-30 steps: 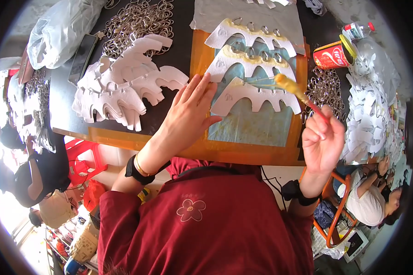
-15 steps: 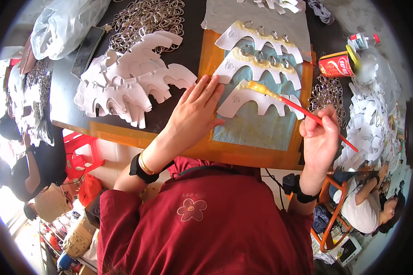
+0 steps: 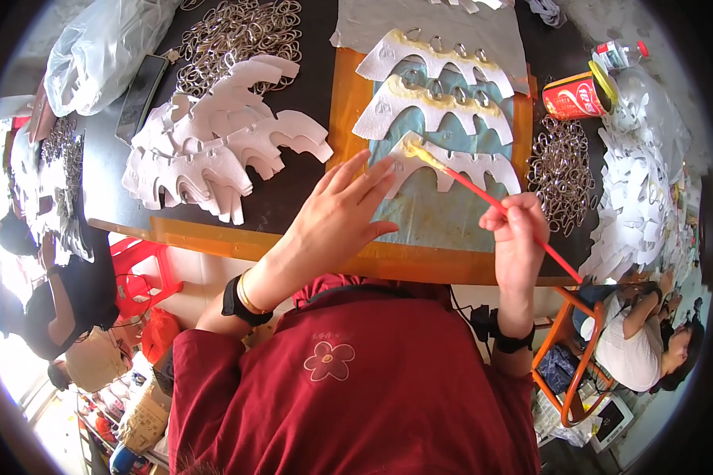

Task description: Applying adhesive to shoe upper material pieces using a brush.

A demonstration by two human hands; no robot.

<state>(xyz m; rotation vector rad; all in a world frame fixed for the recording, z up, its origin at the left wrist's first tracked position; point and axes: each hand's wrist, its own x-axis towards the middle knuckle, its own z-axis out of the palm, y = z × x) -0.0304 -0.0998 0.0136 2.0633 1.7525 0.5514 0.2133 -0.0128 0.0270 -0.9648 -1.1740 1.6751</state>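
Observation:
My right hand [image 3: 519,241] pinches a slim red-handled brush [image 3: 483,193], its bristles coated in thick yellow paste. The brush tip rests on the upper left edge of the nearest white scalloped piece [image 3: 479,168]. My left hand [image 3: 337,207] is open, fingers stretched out over that piece's left end; whether they press on it is hard to tell. Beyond lie a second scalloped piece [image 3: 376,115] and a third [image 3: 380,59], both with yellow paste and metal rings along their upper edges. No rings show on the nearest piece.
A pile of white scalloped pieces [image 3: 206,158] lies left, below a heap of metal rings [image 3: 242,39]. More rings [image 3: 562,174] sit right, near a red can [image 3: 572,99] and white scraps [image 3: 638,198]. A phone [image 3: 141,95] and plastic bag [image 3: 103,51] lie far left.
The brush tip and my right hand have moved left along the nearest piece. My left hand's fingers have come nearer, over that piece's left end. The whole view has shifted slightly.

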